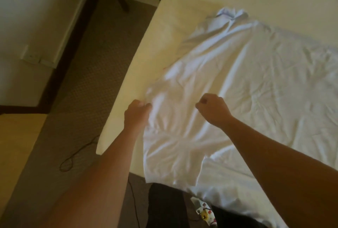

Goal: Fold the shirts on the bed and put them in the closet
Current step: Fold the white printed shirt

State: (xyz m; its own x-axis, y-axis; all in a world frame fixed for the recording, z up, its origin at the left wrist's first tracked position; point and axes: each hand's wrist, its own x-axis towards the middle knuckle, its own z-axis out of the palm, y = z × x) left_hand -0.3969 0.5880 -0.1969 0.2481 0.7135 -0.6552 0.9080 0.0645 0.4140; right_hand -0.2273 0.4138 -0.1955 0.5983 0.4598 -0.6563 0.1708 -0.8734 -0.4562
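On the bed (pixel 182 17) | white shirt (pixel 237 74) spread, wrinkled | left grip (pixel 138 113) pinching its edge | right grip (pixel 212 109) fisted, contents unclear

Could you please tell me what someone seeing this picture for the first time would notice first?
Most striking is the white shirt spread wrinkled over the cream bed, its collar toward the far side. Next come the two bare arms reaching in from below: the left hand pinches the fabric near the bed's left edge, and the right hand is curled on the cloth beside it, its grip hidden.
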